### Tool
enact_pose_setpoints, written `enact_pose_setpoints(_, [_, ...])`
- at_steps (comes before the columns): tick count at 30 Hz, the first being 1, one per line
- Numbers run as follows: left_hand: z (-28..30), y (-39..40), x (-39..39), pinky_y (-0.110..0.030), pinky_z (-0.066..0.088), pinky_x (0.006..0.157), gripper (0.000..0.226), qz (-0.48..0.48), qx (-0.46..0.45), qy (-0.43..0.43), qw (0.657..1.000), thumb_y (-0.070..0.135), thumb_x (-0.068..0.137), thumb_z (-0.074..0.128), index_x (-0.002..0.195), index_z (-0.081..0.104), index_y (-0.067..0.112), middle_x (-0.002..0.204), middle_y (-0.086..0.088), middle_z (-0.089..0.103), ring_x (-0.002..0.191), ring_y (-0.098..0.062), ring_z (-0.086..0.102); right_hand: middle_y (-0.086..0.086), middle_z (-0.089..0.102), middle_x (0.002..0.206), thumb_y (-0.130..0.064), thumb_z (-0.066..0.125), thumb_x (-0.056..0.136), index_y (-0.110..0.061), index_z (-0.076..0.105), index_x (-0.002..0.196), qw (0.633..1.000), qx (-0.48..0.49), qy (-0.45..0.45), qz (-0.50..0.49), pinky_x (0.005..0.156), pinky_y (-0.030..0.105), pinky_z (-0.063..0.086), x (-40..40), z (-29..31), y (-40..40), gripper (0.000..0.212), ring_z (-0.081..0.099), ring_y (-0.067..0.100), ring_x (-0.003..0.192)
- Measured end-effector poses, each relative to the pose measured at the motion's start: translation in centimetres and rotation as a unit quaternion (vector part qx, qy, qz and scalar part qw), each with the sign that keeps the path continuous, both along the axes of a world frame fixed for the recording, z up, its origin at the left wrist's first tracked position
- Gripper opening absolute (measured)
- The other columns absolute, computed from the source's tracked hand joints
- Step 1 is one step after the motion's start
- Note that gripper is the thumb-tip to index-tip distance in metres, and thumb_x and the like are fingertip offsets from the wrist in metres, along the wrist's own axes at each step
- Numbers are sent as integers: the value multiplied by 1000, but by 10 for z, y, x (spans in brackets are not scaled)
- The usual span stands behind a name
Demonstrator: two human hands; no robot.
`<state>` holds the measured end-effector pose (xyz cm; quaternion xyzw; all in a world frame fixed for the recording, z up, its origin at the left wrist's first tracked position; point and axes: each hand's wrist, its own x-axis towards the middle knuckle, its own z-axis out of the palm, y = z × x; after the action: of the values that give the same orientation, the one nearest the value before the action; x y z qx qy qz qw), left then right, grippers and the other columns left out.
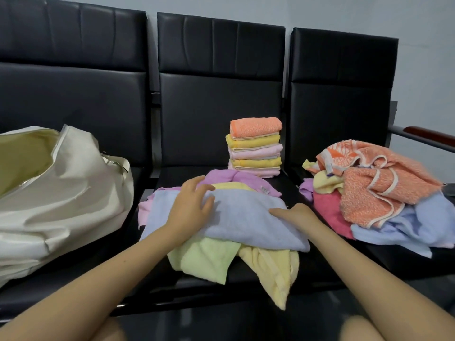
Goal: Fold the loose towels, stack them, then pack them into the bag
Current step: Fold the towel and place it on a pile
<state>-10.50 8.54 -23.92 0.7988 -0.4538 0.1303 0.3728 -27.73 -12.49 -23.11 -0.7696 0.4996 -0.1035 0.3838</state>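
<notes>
A: What containers are there, and what is inside them?

B: There is one, a cream bag [64, 193]. It lies on the left seat with its zipped mouth open toward the left. Inside I see only the pale yellow lining; I cannot tell if something lies deeper.

A: And the towels, where are they?

B: In three places. A stack of folded towels [255, 147] stands at the back of the middle seat, with an orange one on top, then yellow and pink layers under it. In front of the stack is a loose heap, and a light blue towel [248, 217] lies on top of this heap. Under it I see a green towel [205, 259], a yellow towel [273, 269] hanging over the seat's front edge, and a purple towel [229, 177] behind. A second pile of loose towels [376, 190] is on the right seat: orange with white edging on top, then pink, blue and yellow ones.

A: What do the hands do?

B: The left hand [189, 207] rests flat on the blue towel with fingers spread and straight. The right hand [295, 212] lies on the towel's right edge; its fingers point left, along the cloth, and seem to press it, but I cannot tell if they pinch it.

A: And the surface, the room?

B: A row of black padded seats [219, 70] with high backs, a wooden armrest [428, 134] at the far right, and a grey wall [369, 11] behind.
</notes>
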Motion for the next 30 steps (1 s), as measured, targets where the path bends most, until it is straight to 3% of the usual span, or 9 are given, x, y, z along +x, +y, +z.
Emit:
enact_pose_setpoints(2, [1,-4,-18,-34,28,110,56,-70,71,5,995,52,91,35,135,53,21,154,-3,33,140,-20,30,9,58,101,-44,71,82,-1,54,126,998,45,-38,-1,73,33,39,-3,3,1,64,53,22,84])
enact_pose_setpoints(5, [-9,-7,-28,-32,17,115,59,-98,297,-63,948,55,96,29,149,33,31,160,3,20,146,-16,20,16,57,125,-29,66,91,-2,54,130,990,82,-119,0,86,34,39,-4,19,13,49,50,26,99])
enact_pose_setpoints(7, [-15,-5,-28,-31,14,115,63,-100,333,-66,935,55,92,22,149,32,32,161,3,19,146,-16,19,14,59,118,-26,63,93,-6,57,120,975,120,-184,-20,92,38,43,-1,30,22,34,53,28,100])
enact_pose_setpoints(11, [-14,5,-24,-21,21,107,40,-101,154,77,980,32,98,38,132,56,20,148,-3,40,137,-18,33,9,58,88,-18,59,94,-12,54,86,949,163,-268,-2,68,30,46,20,42,43,11,54,18,72])
enact_pose_setpoints(14, [-10,13,-20,-19,32,99,29,-52,17,175,983,12,100,39,116,63,18,122,-1,58,117,-15,51,10,62,93,-18,57,93,-11,60,90,949,139,-276,58,78,33,51,40,45,65,8,60,23,86])
enact_pose_setpoints(18, [-5,20,-17,-32,46,88,29,-25,-36,284,958,14,103,33,105,62,12,98,-3,62,87,-16,59,10,69,91,-18,57,88,-23,62,95,946,92,-226,214,85,37,52,60,43,98,10,65,26,89])
enact_pose_setpoints(22, [0,21,-21,-24,40,80,25,-9,0,255,967,17,103,35,99,58,11,97,-5,61,92,-20,55,0,70,105,-14,52,93,-16,66,118,948,-101,-219,207,86,26,45,60,38,96,28,61,14,99])
enact_pose_setpoints(26, [0,14,-28,-25,35,97,34,17,45,179,983,30,99,46,129,56,20,123,-2,54,117,-18,46,4,67,110,-11,47,94,-11,69,111,958,-102,-262,50,84,30,43,45,33,68,27,59,21,104])
enact_pose_setpoints(30, [10,-2,-41,-19,31,91,32,-32,26,36,999,34,96,53,124,62,20,126,3,53,122,-13,41,5,67,113,-12,44,94,-13,68,110,955,-75,-283,-50,83,32,46,22,21,34,29,60,25,105])
